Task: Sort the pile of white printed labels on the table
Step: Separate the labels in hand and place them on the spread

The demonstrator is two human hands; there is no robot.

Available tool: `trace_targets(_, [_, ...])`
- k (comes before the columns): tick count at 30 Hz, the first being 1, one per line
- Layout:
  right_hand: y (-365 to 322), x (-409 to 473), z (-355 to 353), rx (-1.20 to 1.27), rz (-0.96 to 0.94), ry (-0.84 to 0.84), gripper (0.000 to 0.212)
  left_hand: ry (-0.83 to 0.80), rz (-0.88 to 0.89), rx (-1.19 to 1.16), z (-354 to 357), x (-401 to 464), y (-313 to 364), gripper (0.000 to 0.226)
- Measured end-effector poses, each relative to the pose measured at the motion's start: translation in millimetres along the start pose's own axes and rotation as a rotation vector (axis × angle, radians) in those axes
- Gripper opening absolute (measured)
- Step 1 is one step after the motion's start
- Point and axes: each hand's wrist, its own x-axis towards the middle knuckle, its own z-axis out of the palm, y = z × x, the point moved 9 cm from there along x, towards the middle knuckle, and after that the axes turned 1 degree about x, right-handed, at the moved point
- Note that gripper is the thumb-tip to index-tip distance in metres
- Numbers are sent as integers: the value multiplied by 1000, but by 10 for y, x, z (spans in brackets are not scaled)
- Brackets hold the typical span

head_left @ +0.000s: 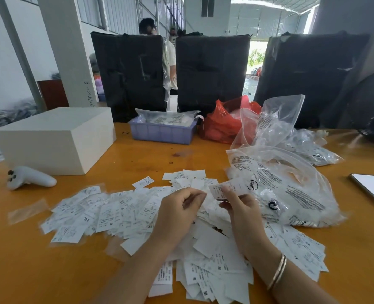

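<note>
Right hand [238, 202] pinches one label [223, 188]; left hand [179, 207] curls empty over pile [115, 213].

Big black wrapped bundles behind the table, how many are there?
3. One black bundle stands at the left behind the white box, one in the middle behind the purple basket, one at the right. More may be hidden.

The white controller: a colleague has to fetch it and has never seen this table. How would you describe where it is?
Start at the big white box at the left of the orange table. Right in front of its near left corner lies the white controller, clear of the pile of labels. It is the only rounded, solid thing there, with dark buttons at one end.
</note>
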Motion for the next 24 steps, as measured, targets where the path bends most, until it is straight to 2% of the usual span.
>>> trace_targets(6, [6,29,-31,66,14,4,18,-35,-3,-42,41,-4,6,11])
trace_targets(12, [24,44,2,44,24,-47,5,-38,-189,-220,60,13,-155,8])
trace_targets(16, [-21,28,32,-4,-28,-68,11,-37,-231,-322,68,7,-184,9])
trace_targets(22, [0,30,39,-18,-16,-74,6,-17,-241,-346,66,1,-212,14])
trace_targets(24, [21,17,72,-87,-12,-88,13,-11,-244,-356,61,2,-217,14])
